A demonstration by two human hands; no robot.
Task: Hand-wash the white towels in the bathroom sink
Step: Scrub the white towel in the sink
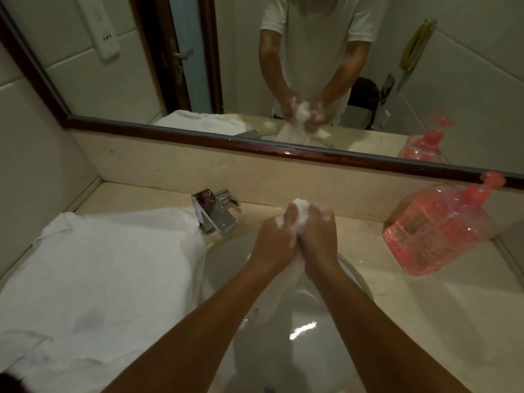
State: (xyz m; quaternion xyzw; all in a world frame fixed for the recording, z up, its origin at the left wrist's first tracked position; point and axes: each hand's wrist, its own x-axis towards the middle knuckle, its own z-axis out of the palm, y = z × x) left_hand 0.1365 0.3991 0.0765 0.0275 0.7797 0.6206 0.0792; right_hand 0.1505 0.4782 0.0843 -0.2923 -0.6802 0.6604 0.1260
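Dim bathroom, beige stone counter, and over the white ceramic sink the left hand and right hand have fingers clamped on a sudsy small white cloth towel that looks soft, soggy and slippery, so I'd bunch it tight, though foam partly hides the fingertips.

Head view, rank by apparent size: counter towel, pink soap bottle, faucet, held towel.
1. Counter towel: far largest, though it is also nearest the camera.
2. Pink soap bottle.
3. Faucet and held towel: visible parts look alike, and the towel is partly hidden, so unranked.
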